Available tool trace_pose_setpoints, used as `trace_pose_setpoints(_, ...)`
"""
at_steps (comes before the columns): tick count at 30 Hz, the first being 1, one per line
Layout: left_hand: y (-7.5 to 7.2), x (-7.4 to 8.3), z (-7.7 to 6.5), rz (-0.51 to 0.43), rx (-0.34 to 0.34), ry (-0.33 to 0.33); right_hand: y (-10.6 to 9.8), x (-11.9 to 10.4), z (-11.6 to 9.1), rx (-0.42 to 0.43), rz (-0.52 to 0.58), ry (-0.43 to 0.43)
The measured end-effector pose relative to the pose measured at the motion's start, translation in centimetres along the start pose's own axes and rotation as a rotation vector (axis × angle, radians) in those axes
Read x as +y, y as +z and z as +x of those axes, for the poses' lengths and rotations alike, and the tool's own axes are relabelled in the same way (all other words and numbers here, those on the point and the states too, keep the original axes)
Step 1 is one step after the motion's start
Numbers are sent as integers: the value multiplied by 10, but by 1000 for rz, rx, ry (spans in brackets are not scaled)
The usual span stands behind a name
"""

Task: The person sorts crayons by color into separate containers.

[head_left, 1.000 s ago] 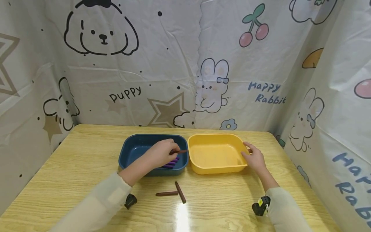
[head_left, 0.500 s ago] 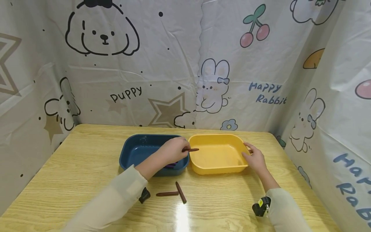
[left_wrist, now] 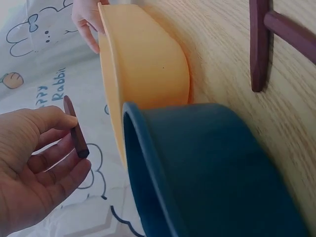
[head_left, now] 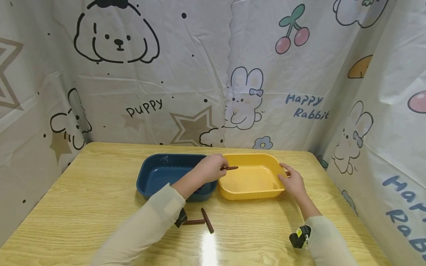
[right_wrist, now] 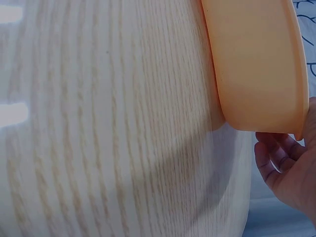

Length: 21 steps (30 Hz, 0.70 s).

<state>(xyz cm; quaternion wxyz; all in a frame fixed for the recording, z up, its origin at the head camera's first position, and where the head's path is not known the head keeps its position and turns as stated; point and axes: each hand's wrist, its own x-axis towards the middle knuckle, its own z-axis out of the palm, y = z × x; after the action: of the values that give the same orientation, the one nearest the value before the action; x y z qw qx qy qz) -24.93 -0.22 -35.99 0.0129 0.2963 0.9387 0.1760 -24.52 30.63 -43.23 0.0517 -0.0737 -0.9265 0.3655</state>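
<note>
My left hand (head_left: 210,169) pinches a brown crayon (left_wrist: 76,131) between thumb and fingers. It hangs above the seam where the blue basin (head_left: 142,184) meets the yellow basin (head_left: 253,195), and the crayon's tapered end points right over the yellow one. At the yellow basin's right end, my right hand (head_left: 294,181) grips the rim, its thumb on the inner side and fingers outside, as the right wrist view (right_wrist: 284,160) partly shows. My left forearm covers the right part of the blue basin, so its contents there are mostly hidden.
Two more brown crayons lie on the wooden table in front of the basins: one slanted (head_left: 207,221), one level (head_left: 196,222) and partly behind the left wrist camera (head_left: 181,218). A printed cloth (head_left: 186,74) hangs behind and at both sides.
My left hand has lifted the brown crayon out of the blue basin and carried it right to the yellow basin's left edge. My right hand has stayed on the yellow rim.
</note>
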Motion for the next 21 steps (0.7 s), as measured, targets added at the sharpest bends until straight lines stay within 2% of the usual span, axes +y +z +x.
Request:
trace_pose_setpoints(13, 25, -5, 22, -44, -16, -31, -2, -2, -2, -15, 29, 13)
trace_pose_setpoints(21, 37, -1, 30, -55, -34, -56, -2, -1, -3, -12, 29, 17)
